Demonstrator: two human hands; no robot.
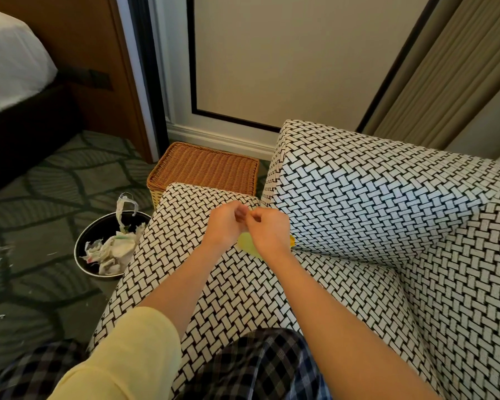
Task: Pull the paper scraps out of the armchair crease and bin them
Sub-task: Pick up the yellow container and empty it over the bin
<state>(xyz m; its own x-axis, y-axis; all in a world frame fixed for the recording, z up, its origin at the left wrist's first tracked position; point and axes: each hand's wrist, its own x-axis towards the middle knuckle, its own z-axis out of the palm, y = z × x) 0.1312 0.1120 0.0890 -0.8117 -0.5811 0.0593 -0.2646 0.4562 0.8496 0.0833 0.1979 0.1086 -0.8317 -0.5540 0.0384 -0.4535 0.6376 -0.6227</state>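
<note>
The armchair [373,215] has black-and-white woven fabric. Both hands meet over the crease between its left arm and the back cushion. My left hand [224,223] and my right hand [267,230] have their fingers pinched close together; I cannot make out what lies between the fingertips. A yellow-green paper scrap [246,243] shows under my right wrist on the seat. An orange-yellow scrap [292,240] pokes out of the crease to the right of that hand. The round black bin [83,246] stands on the floor to the left, holding crumpled white paper and a plastic bag.
A lidded wicker basket [205,166] sits behind the chair arm against the wall. A bed [9,67] with white bedding is at far left. Green patterned carpet [35,186] has small white bits scattered on it. Curtains [445,67] hang at right.
</note>
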